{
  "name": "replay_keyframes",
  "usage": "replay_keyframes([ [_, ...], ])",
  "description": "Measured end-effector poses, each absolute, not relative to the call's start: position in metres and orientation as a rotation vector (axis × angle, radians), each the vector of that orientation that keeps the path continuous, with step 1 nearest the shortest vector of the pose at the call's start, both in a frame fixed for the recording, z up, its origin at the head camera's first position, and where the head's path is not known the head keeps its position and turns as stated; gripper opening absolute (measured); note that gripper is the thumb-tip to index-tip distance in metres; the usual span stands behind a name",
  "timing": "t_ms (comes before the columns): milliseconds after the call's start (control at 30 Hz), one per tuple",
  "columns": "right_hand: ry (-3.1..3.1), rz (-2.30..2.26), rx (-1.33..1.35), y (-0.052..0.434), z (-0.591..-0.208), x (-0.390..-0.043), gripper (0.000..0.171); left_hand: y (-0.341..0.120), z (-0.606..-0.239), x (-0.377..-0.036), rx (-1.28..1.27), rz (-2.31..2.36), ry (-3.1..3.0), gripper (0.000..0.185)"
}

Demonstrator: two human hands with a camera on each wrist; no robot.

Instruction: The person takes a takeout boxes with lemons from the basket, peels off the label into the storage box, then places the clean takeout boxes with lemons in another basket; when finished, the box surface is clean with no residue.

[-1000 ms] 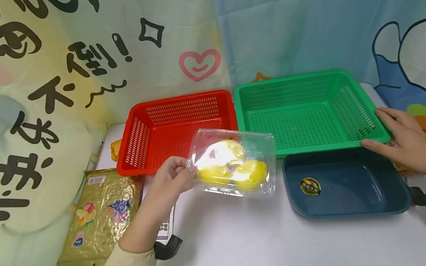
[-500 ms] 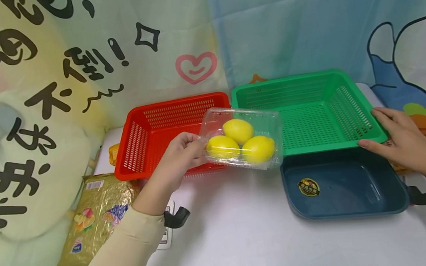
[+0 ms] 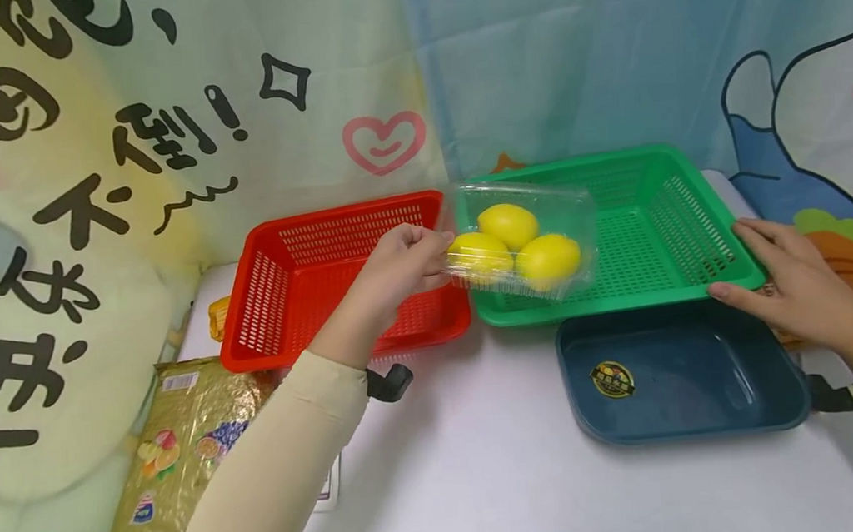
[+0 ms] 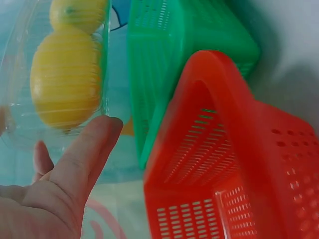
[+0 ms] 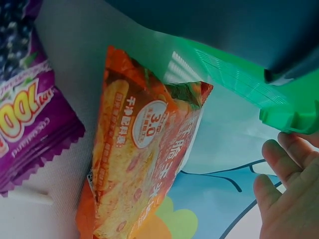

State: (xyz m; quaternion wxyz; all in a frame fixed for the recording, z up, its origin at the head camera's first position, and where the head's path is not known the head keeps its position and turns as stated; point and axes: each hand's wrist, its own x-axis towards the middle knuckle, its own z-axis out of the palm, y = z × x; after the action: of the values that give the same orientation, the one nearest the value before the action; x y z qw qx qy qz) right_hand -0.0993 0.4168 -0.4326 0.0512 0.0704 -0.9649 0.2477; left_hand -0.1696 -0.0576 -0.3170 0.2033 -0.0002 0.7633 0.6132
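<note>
My left hand [image 3: 411, 259] pinches the left end of a clear plastic clamshell box [image 3: 573, 213], and lemons [image 3: 508, 226] show through its lid. The box is held over the left part of the green basket [image 3: 662, 302]. In the left wrist view, a finger lies along the box's edge, close by a lemon [image 4: 65, 79]. My right hand [image 3: 804, 286] grips the green basket's front right corner, thumb on the front rim and fingers at the side. The right wrist view has its fingertips at the green rim [image 5: 289, 117].
A red basket [image 3: 313, 354] stands left of the green one. In front of the green basket is a dark blue tub [image 3: 680, 430]. A gold fruit-print bag [image 3: 164, 462] lies at left. Beyond the tub, an orange snack packet [image 5: 134, 149] and a purple packet [image 5: 30, 119] lie at right.
My left hand has carried the lemon box up and to the right, from in front of the red basket to over the green basket. My right hand has stayed at the green basket's corner.
</note>
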Motion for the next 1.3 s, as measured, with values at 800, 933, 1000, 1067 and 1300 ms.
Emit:
replay_keyframes([
  [800,-2.921,0.794,0.248,0.423,-0.428,-0.094,0.096,0.027,-0.32,-0.225,0.082,1.568,1.977,0.046],
  [933,-2.922,0.788,0.23,0.424,-0.428,-0.094,0.096,0.037,-0.327,-0.231,0.084,1.535,1.97,0.039],
  [1000,-2.924,0.788,0.222,0.425,-0.428,-0.093,0.096,0.042,-0.331,-0.233,0.077,1.528,1.966,0.034],
  [1067,-2.926,0.791,0.221,0.426,-0.428,-0.092,0.096,0.045,-0.334,-0.236,0.067,1.53,1.963,0.031],
  [1300,-2.924,0.812,0.241,0.425,-0.43,-0.096,0.097,0.055,-0.339,-0.25,0.093,1.463,2.009,0.034],
])
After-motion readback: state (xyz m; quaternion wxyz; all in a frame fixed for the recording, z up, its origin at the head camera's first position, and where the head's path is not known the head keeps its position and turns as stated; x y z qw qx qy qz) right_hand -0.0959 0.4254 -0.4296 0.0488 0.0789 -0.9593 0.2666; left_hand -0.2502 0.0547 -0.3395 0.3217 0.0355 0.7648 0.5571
